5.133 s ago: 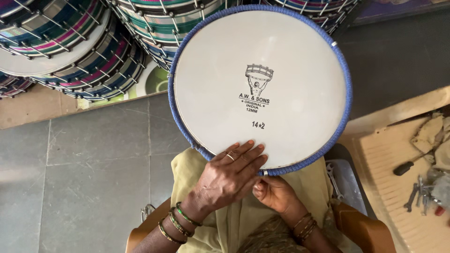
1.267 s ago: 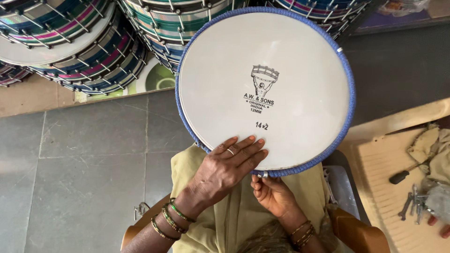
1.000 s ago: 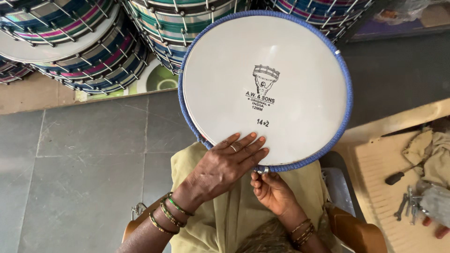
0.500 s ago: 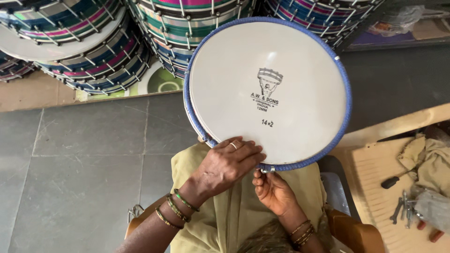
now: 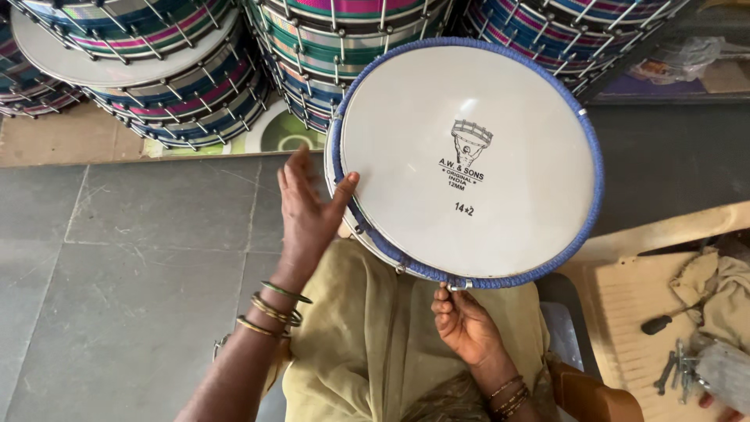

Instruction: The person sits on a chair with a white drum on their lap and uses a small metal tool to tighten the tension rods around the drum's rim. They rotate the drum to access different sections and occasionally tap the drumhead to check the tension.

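Observation:
A round drum [image 5: 469, 164] with a white skin and a blue rim rests on my lap, its face turned up toward me, a small black print at its middle. My left hand [image 5: 308, 207] is at the drum's left edge, fingers spread, thumb against the blue rim. My right hand [image 5: 465, 324] is under the drum's near edge, fingers curled up around a metal fitting on the rim. Both wrists carry bangles.
Stacks of striped drums [image 5: 164, 70] with metal rods stand on the grey tiled floor ahead. At right, a wooden board [image 5: 633, 312] holds a cloth [image 5: 723, 285], a dark-handled tool [image 5: 664, 322] and small metal parts [image 5: 680, 363].
My left hand has left the near part of the drum skin and moved to the drum's left rim. The drum has shifted a little to the right in view.

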